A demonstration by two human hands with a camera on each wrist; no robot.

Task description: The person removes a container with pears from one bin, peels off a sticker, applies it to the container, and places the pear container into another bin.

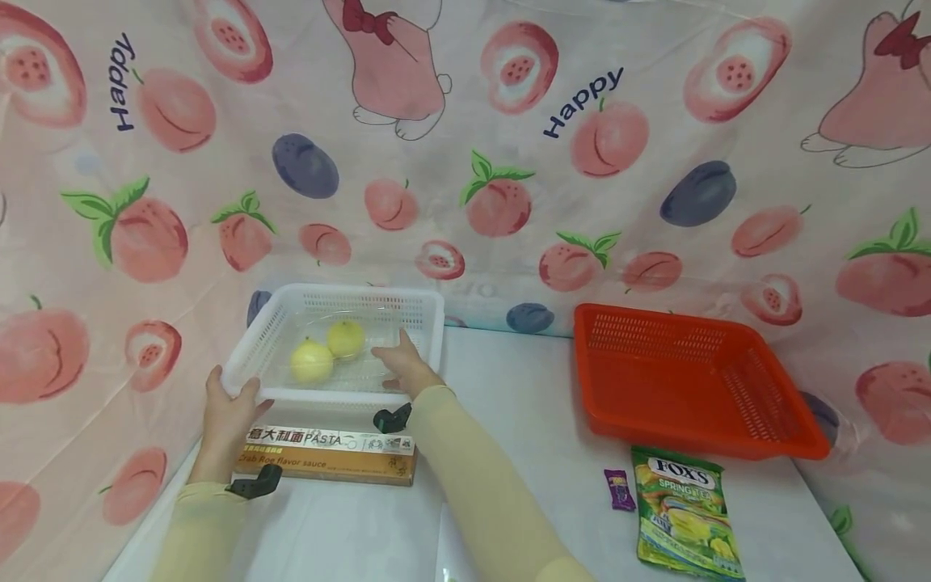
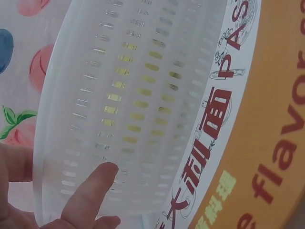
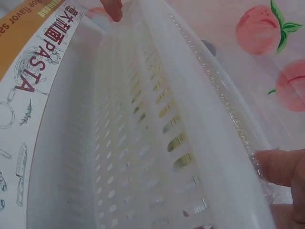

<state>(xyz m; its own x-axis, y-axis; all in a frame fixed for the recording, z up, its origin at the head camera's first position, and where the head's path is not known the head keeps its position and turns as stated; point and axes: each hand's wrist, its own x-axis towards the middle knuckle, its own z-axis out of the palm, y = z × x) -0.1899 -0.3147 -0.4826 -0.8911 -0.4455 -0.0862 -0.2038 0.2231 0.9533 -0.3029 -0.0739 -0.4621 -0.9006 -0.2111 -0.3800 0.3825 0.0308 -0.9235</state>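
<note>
At the back left stands a white basket (image 1: 429, 347) with slotted walls. Inside it is a clear plastic container (image 1: 371, 376) that carries two round yellow fruits (image 1: 311, 361). My right hand (image 1: 409, 365) reaches over the basket's right front part and pinches the container's right edge; a fingertip (image 3: 267, 164) on its beaded rim shows in the right wrist view. My left hand (image 1: 229, 420) is at the basket's front left corner, fingers spread, one fingertip (image 2: 107, 171) against the front wall. A pasta box (image 1: 327, 465) lies just in front of the basket.
To the right stands a red basket (image 1: 684, 396). Before it lie a green FOX'S Spring Tea bag (image 1: 687, 513) and a small purple packet (image 1: 619, 490). A fruit-printed sheet (image 1: 451, 202) rises behind the white table (image 1: 509, 420) and along its sides.
</note>
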